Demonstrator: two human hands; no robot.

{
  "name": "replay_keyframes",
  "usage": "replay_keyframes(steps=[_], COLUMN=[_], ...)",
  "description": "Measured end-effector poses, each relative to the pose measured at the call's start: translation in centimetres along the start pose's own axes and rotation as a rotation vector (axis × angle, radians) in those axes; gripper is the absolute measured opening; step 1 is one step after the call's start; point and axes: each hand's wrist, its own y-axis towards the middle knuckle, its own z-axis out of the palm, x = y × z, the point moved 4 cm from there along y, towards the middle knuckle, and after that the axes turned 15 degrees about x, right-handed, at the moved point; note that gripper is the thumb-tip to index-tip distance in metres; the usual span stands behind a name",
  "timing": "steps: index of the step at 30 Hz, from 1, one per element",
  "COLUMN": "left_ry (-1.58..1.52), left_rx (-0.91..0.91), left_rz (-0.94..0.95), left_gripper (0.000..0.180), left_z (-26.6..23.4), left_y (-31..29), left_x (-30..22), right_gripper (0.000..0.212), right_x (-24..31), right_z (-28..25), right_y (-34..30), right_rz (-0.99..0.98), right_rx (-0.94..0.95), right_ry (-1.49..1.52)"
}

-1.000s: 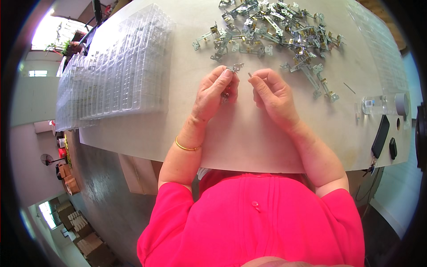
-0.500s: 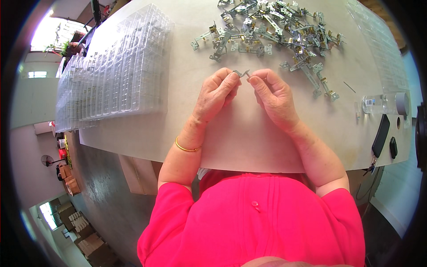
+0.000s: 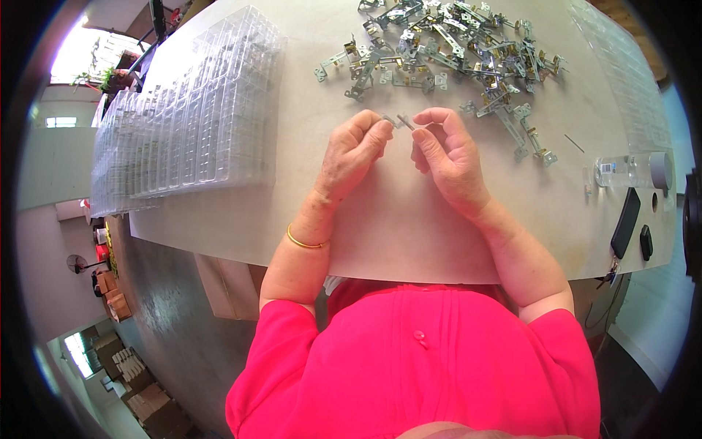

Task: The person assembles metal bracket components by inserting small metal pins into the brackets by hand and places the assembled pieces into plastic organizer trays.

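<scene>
My left hand (image 3: 352, 152) is closed, pinching a small grey metal piece (image 3: 393, 120) between thumb and forefinger. Facing it, my right hand (image 3: 455, 157) grips a short, thin metal pin (image 3: 406, 121) with thumb and fingers. The two parts are close together above the table; whether they touch is too small to tell. Most of each part is hidden by my fingers. Beyond my hands lies a heap of metal brackets (image 3: 439, 55), silver with brass-coloured bits.
Clear plastic trays (image 3: 219, 139) stand stacked at the left, with more clear trays (image 3: 621, 66) at the far right. On the right of the table (image 3: 409, 241) lie a thin rod (image 3: 574, 143), a clear jar (image 3: 625, 172) with a grey lid, a black phone (image 3: 626, 223) and a small black object (image 3: 646, 243).
My right hand has turned slightly, its forefinger lifting and curling higher, and the pin now tilts differently. The left hand has shifted a little left.
</scene>
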Motion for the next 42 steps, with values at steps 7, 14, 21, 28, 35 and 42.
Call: replay_keyframes(steps=[7, 14, 21, 28, 35, 42], left_ry=[0.147, 0.454, -0.023, -0.408, -0.414, -0.339], left_rx=[0.060, 0.034, 0.012, 0.016, 0.039, 0.057], left_rz=[0.012, 0.131, 0.012, -0.041, -0.042, -0.051], left_gripper=[0.022, 0.019, 0.024, 0.029, 0.028, 0.029], left_z=[0.5, 0.8, 1.2, -0.1, 0.2, 0.1], left_y=[-0.1, -0.1, 0.0, 0.0, 0.0, -0.1], left_x=[0.4, -0.3, 0.4, 0.0, -0.2, 0.1], right_gripper=[0.018, 0.010, 0.008, 0.010, 0.011, 0.012], right_x=[0.1, -0.5, -0.1, -0.5, -0.4, -0.5], right_z=[0.2, -0.5, -1.2, -0.6, -0.4, -0.5], right_y=[0.0, 0.1, 0.0, 0.2, 0.2, 0.2], right_rz=[-0.020, -0.197, -0.225, 0.019, 0.050, 0.057], right_rx=[0.035, -0.080, -0.223, -0.113, -0.082, -0.074], right_ry=[0.034, -0.285, -0.155, -0.081, -0.127, -0.147])
